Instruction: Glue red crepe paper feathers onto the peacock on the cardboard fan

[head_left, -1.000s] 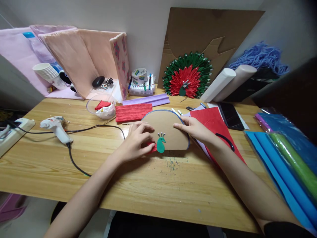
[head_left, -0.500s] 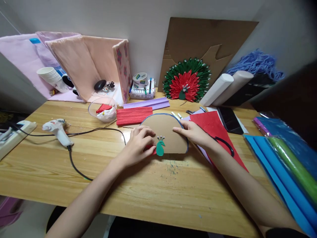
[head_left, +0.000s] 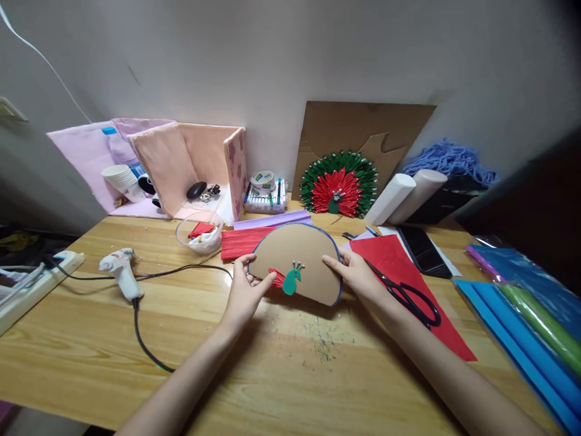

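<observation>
A half-round cardboard piece point(head_left: 297, 254) with a blue edge is lifted and tilted above the wooden table point(head_left: 281, 357). A small green peacock body point(head_left: 290, 281) and a red paper strip point(head_left: 276, 277) are stuck near its lower edge. My left hand point(head_left: 245, 290) grips the cardboard's left edge, thumb on the front by the red strip. My right hand point(head_left: 356, 275) holds the right edge with closed fingers. A finished red and green peacock fan point(head_left: 340, 184) leans against brown cardboard at the wall.
A glue gun point(head_left: 120, 272) with a black cord lies at the left. Black scissors point(head_left: 408, 293) rest on red paper point(head_left: 399, 266). Red crepe strips point(head_left: 242, 242), a clear bowl point(head_left: 200, 233), a marker box point(head_left: 265, 197), a phone point(head_left: 420, 248) and coloured paper rolls point(head_left: 531, 297) surround the work area.
Both hands have lifted the cardboard half-circle off the table and tilted it up. The left hand moved from pressing the red strip to gripping the edge. The camera view has tipped upward.
</observation>
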Motion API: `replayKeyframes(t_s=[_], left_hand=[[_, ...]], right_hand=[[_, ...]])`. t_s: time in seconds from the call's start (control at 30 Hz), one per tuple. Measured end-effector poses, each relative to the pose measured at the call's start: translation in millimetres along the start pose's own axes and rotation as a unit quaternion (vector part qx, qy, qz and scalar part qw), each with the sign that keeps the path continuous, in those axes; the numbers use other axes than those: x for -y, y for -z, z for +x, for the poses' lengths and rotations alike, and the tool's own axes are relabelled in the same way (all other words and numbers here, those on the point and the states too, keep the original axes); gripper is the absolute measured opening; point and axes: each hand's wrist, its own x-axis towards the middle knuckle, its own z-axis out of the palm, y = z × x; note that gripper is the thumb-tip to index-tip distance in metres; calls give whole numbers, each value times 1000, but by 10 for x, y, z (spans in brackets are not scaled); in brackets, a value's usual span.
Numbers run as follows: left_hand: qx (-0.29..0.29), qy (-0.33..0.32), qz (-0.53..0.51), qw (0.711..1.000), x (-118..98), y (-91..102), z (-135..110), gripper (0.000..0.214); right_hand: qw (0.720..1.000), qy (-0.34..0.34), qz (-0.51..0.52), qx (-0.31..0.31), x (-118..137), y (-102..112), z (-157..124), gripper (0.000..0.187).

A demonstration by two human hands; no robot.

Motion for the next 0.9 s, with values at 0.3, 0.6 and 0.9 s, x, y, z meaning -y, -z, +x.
replayKeyframes(t_s=[0.3,0.6,0.9], left_hand=[[-43,-12,24,999,109,36,55,49],[-65,-26,22,997,75,22,55,48],[-64,-7,67,996,195,58,89,53]], right_hand=[[1000,22,7,-9,-67,-97,8,40],[999,35,-3,-7,-111,-133,0,37],[1000,14,11,12,-136,-172,-9,39]])
